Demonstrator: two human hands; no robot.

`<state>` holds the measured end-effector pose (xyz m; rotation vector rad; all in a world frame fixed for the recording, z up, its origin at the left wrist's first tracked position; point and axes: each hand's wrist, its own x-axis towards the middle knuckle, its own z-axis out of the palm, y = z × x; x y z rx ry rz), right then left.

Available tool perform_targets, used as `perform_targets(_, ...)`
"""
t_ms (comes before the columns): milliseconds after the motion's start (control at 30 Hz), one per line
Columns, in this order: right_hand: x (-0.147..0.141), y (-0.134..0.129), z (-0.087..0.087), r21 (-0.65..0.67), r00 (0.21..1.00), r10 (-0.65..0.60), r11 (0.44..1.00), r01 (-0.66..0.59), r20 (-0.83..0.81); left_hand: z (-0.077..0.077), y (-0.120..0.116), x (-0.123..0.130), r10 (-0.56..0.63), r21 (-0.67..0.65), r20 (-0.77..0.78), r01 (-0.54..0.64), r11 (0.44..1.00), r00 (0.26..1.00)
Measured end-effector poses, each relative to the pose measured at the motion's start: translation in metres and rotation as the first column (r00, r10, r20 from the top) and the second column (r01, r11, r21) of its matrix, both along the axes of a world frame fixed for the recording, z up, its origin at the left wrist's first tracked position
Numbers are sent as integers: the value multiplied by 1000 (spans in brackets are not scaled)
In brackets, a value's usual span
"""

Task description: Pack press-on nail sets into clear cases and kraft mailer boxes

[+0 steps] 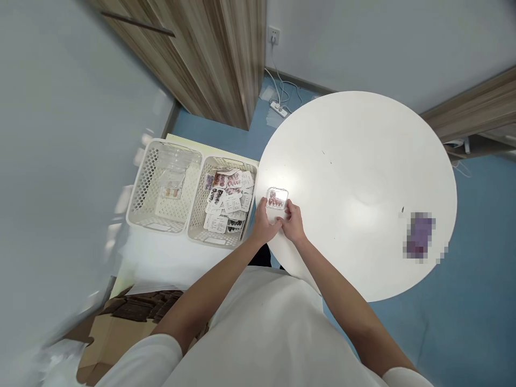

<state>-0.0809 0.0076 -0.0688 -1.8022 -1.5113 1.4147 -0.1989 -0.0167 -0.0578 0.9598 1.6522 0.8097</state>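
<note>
Small clear plastic case with reddish ovals inside (277, 198), at the near left edge of the round white tabletop (358, 161). Left hand (264, 224) and right hand (293, 221) grip opposite sides, fingers closed on its edges, presumably to steady it.

Left hand (265, 223): you held the clear case (277, 198) by its left edge.
Right hand (293, 221): you held the opposite edge.
Case contents: reddish ovals showed in rows.
Table (363, 156): it was round and white, with a pixelated purple thing (419, 236) on its right.
Left basket (157, 228): it held clear containers (173, 172).
Right basket (215, 240): it held many small cards (233, 203).
</note>
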Motion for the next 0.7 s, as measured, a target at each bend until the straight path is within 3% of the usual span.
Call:
perform_targets(200,8,-12,3,4,996,24,1000,-24,-86,1,-8,2,0,-1,-16,0,1000,1000)
perform_targets(400,34,-38,21,-44,989,92,994,-97,-115,11,-27,12,2,34,-30,-1,999,1000)
perform_targets(533,63,-58,42,-28,982,152,987,-156,-113,28,-45,23,13,62,-43,-10,998,999)
perform_targets(700,107,-83,74,35,965,243,970,-241,-96,61,-77,41,54,97,-28,-52,994,998)
